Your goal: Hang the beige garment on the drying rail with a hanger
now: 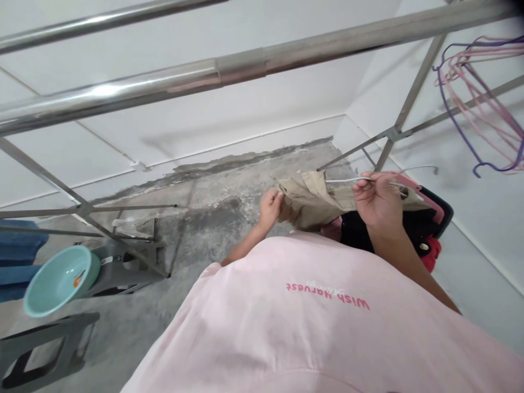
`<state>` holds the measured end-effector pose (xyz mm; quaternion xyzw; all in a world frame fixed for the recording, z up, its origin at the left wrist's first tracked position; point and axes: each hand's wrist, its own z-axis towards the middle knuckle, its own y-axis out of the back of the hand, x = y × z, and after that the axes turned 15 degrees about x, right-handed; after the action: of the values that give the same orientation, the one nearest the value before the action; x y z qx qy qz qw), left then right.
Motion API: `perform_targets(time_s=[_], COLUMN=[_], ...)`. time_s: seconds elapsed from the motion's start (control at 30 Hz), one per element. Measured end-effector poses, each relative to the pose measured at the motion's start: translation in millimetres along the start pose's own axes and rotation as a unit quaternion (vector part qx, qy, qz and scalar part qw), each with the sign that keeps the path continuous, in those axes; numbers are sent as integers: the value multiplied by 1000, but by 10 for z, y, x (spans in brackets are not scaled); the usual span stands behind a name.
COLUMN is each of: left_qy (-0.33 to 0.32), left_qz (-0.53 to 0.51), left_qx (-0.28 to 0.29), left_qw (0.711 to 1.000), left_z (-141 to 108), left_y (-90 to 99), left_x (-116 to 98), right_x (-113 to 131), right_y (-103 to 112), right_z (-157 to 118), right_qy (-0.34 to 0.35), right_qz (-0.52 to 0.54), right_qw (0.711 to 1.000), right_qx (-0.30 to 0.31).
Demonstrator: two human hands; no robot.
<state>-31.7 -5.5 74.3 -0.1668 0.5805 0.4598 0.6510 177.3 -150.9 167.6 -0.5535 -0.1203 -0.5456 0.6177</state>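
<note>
A khaki garment point(313, 204) hangs between my hands, above a basket point(444, 204) with a pink and black rim. My left hand point(271, 209) pinches the garment's left edge. My right hand point(379, 199) is closed on a white hanger point(347, 179), whose hook points to the right. The hanger's left end reaches the garment's upper edge; how far it goes inside is hidden. Black clothes point(358, 232) and a red item point(432, 254) lie in or by the basket, below the garment and my right forearm.
Metal rails point(241, 65) of a drying rack cross overhead. Pink and purple hangers point(470, 103) hang at the upper right. At the left are a teal basin point(57, 281) on a grey stool, another grey stool point(45, 349), rack legs point(123, 248) and blue cloth point(18, 251).
</note>
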Motion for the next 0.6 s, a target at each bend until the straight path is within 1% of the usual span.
perform_targets(time_s=[0.07,0.1,0.13,0.17,0.2,0.33,0.43,0.5,0.53,0.6], left_qy=[-15,-18,-14,-3,11,58,61,53,47,43], left_qz=[6,7,7,8,10,49,93,91,84,72], left_qx=[-57,-82,-99,-101,-90,0,4,-2,3,32], left_qw=[998,996,995,995,996,997,994,994,995,996], left_z=[19,22,21,18,10,-57,-120,-146,-151,-148], left_y=[136,199,255,304,345,428,420,397,386,372], left_x=[-32,-38,-34,-20,2,111,133,114,102,78], right_x=[-141,-206,-259,-292,-303,-205,-160,-181,-198,-221], right_y=[84,122,157,188,216,305,316,287,264,211], right_z=[-10,-21,-32,-39,-39,8,20,-3,-20,-50], right_qy=[-48,-70,-82,-84,-76,-22,-16,-27,-33,-43], right_qz=[-16,-8,8,28,46,85,99,97,94,84], right_qw=[999,998,996,996,995,993,990,991,993,996], right_qx=[6,0,-12,-26,-40,-85,-98,-83,-63,-1])
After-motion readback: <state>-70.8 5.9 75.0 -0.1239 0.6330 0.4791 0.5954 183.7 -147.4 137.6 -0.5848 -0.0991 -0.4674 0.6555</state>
